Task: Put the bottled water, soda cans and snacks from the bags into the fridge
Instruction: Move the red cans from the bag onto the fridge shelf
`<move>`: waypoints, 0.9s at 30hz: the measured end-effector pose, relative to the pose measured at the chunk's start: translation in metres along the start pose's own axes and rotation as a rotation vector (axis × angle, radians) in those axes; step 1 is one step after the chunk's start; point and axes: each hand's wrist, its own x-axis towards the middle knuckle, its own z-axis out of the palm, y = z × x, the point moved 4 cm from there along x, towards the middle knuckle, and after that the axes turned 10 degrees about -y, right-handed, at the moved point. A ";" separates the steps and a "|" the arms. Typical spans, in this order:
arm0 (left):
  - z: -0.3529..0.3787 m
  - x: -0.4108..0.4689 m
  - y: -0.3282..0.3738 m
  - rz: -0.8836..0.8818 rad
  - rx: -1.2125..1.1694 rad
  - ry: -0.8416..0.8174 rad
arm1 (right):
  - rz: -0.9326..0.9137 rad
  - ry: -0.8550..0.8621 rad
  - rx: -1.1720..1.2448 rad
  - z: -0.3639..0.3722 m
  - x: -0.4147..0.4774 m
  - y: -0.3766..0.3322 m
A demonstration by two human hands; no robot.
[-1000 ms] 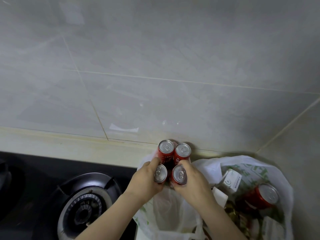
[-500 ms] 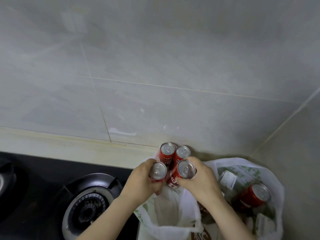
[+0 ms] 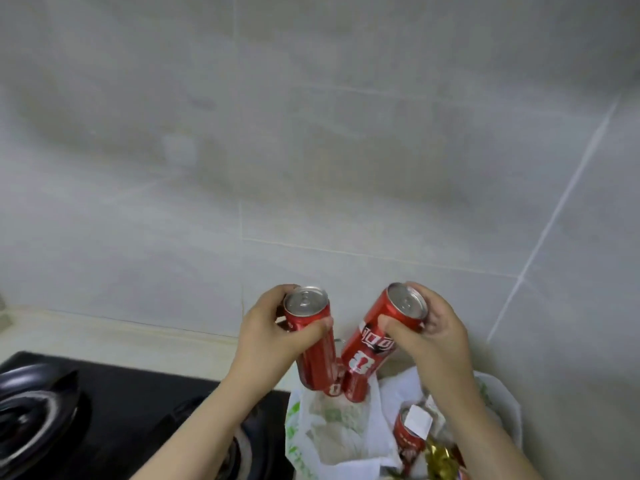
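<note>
Unloading step: left hand (image 3: 273, 337) grips one soda can (image 3: 317, 358), right hand (image 3: 433, 337) grips a tilted second can (image 3: 370, 348), bag (image 3: 332, 434) below both. Next: carry both to the fridge.

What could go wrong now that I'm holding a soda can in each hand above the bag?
The right hand grips the tilted can only near its top rim, so it might slip and drop onto the bag. The left can, held by the left hand, and the tilted one hang close above two standing cans; a bump could topple those toward the stove.
</note>
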 end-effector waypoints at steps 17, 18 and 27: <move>-0.081 -0.052 0.182 0.327 -0.316 0.136 | -0.301 -0.032 0.499 0.028 -0.023 -0.187; -0.082 -0.054 0.185 0.322 -0.326 0.145 | -0.291 -0.063 0.514 0.030 -0.022 -0.189; -0.085 -0.071 0.216 0.301 -0.250 0.296 | -0.358 -0.271 0.472 0.049 -0.010 -0.219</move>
